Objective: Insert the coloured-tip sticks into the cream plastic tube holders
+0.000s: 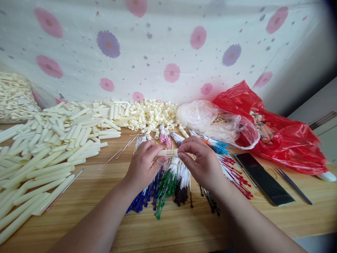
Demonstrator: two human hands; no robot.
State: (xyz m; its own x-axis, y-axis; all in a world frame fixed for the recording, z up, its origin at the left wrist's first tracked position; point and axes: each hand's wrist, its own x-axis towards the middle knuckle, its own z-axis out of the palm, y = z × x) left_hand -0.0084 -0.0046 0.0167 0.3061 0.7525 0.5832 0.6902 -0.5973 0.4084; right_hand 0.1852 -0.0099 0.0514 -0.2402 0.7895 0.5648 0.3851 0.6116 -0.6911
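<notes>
Both hands meet above the middle of the wooden table, pinching a short cream plastic tube with slots (pixel 167 153) held level between them. My left hand (pixel 143 160) grips its left end with thumb and fingers. The fingertips of my right hand (pixel 201 161) close on the right end, where a whitish ring or cap shows. Beneath the hands lie bundles of thin white sticks with coloured tips: blue (pixel 146 195), green (pixel 167 186), dark maroon (pixel 182 188) and red (pixel 238 175). A small pink-tipped bundle (pixel 165 137) is just behind them.
Long cream tubes (pixel 52 154) cover the left side; short slotted pieces (pixel 155 114) are heaped at the back. A clear bag (pixel 210 121) and a red bag (pixel 286 144) stand right, near a black flat packet (pixel 264 179) and dark tweezers-like tool (pixel 295 186).
</notes>
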